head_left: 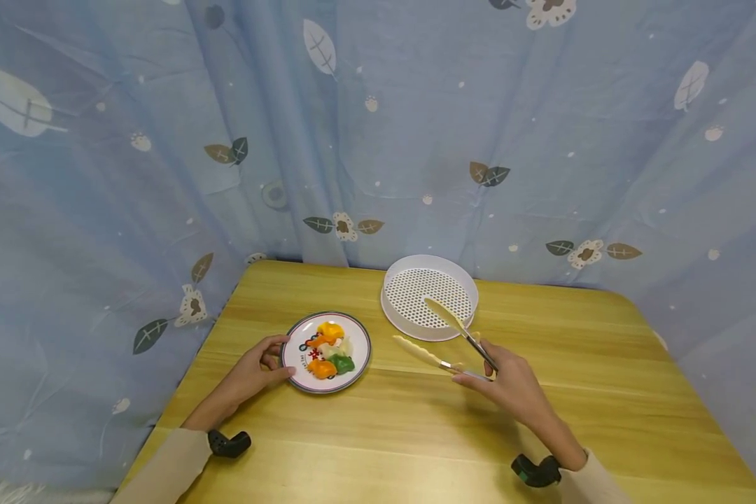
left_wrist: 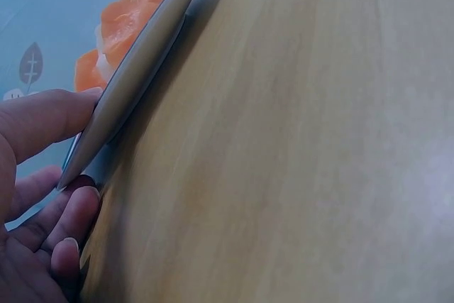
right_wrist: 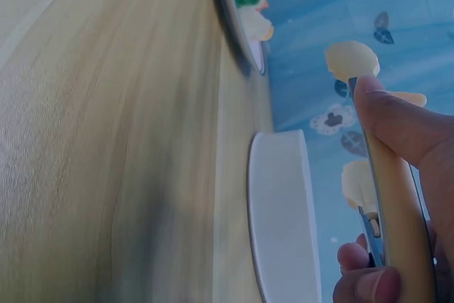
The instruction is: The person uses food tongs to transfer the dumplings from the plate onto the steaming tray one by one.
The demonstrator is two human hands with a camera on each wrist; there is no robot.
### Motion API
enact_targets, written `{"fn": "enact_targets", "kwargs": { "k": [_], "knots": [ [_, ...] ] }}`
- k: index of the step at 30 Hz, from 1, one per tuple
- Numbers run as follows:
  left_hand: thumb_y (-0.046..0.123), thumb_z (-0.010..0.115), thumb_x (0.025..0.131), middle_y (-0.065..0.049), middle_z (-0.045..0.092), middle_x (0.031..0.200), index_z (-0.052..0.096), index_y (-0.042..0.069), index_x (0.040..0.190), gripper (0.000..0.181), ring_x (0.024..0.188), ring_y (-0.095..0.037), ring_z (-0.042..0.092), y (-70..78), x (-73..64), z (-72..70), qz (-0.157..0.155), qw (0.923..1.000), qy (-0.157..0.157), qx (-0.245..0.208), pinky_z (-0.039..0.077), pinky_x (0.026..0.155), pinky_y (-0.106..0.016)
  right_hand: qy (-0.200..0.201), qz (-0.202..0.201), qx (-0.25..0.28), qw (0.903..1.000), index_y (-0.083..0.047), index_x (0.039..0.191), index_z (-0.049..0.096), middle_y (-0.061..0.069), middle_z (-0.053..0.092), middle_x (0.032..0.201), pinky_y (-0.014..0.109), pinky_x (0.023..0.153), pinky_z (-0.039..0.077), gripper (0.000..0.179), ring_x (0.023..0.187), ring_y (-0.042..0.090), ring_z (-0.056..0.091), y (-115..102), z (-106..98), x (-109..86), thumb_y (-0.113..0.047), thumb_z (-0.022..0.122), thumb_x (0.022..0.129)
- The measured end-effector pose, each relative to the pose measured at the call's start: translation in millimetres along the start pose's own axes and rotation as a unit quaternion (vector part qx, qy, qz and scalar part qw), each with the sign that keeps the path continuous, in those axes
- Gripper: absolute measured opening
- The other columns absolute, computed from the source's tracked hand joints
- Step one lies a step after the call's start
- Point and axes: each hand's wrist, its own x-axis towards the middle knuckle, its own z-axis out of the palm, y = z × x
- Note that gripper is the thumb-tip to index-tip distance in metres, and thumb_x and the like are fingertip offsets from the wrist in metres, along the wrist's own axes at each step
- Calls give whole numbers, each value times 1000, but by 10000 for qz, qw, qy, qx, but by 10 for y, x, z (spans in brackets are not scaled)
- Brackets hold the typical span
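My left hand (head_left: 256, 367) holds the left rim of a white plate (head_left: 355, 339) with a dark edge, thumb on top and fingers at the underside in the left wrist view. On the plate lie several orange, green and pale dumpling-like pieces, including a green one (head_left: 342, 363) and an orange one (head_left: 322, 369). My right hand (head_left: 510, 381) grips metal tongs (head_left: 471, 340) with pale, wavy-edged tips. The tongs stand spread above the table, nothing between their tips. One tip overlaps the sieve in the head view.
A round white sieve (head_left: 404, 320) with a perforated bottom stands near the back edge of the wooden table (head_left: 327, 448). A blue patterned curtain (head_left: 409, 126) hangs behind and beside the table. Each wrist carries a black camera, such as the left one (head_left: 229, 444).
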Motion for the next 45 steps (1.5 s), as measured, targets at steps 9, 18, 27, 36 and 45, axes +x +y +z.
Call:
{"fn": "enact_targets", "kwargs": {
  "k": [9,18,27,36,45],
  "knots": [
    [26,83,89,-13,55,124,49,13,148,70,92,-25,50,-32,-44,10,-108,9999,19,-84,43,73,-28,-169,-173,42,9997,4,141,58,-6,47,71,24,51,31,97,57,6,32,-110,116,36,-64,81,77],
    [26,84,89,-13,55,122,49,12,148,70,91,-25,50,-13,-14,9,-39,9999,31,-108,44,72,-28,-63,-686,30,9976,-10,137,65,-9,46,71,23,53,33,85,58,3,34,-235,274,98,-66,82,75],
    [25,84,89,-13,55,123,49,12,147,69,92,-25,49,-5,-7,14,-41,9999,38,-116,44,72,-28,-147,-1243,193,9919,-9,119,73,-14,47,66,22,53,36,71,59,0,38,-351,440,99,-66,79,77],
    [23,84,89,-14,54,123,50,13,147,68,92,-26,49,-29,8,10,-43,9998,22,-173,43,73,-27,-378,-1688,-89,9849,-22,108,72,-15,44,63,22,51,32,48,56,-1,36,-415,522,102,-64,73,85],
    [26,84,88,-14,54,122,51,11,146,68,92,-26,48,-56,16,16,34,9998,34,-183,42,71,-27,-444,-1695,-231,9843,-20,120,77,-18,32,62,22,51,28,59,56,-2,30,-482,557,138,-67,69,86]
  ]
}}
